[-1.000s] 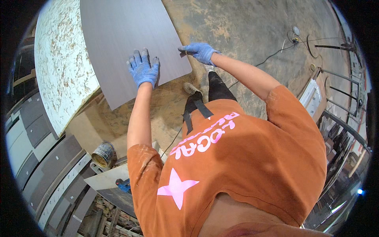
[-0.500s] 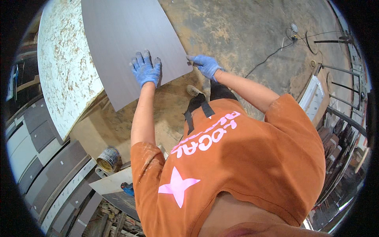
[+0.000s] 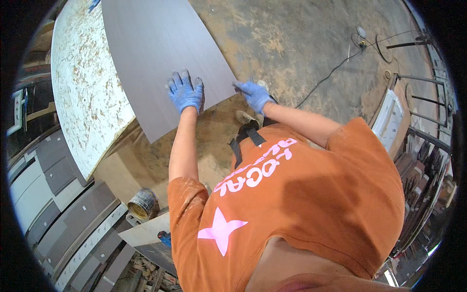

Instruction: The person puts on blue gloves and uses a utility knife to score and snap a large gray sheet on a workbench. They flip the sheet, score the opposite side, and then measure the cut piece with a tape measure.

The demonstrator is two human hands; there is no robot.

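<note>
A large smooth grey panel (image 3: 160, 44) lies in front of me, its near end toward my body. My left hand (image 3: 186, 92), in a blue work glove, rests flat on it near that end, fingers spread. My right hand (image 3: 254, 95), gloved alike and slightly blurred, is at the panel's near right corner. Its fingers look closed on the edge there; the fingertips beneath are hidden. Under the grey panel's left side is a white board (image 3: 87, 78) smeared with brown patches.
A paint-stained tin (image 3: 142, 203) stands left of me beside stacked grey and white panels (image 3: 73, 214). A dark cable (image 3: 326, 78) crosses the dusty concrete floor at right, near metal racks (image 3: 423, 102). My shoe (image 3: 245, 117) shows beneath me. Something blue (image 3: 94, 5) appears at the white board's far end.
The view has shifted slightly. One of my legs has moved, and a second shoe now shows beyond my right hand. Both hands stay at the panel. The blue thing at the far end has appeared.
</note>
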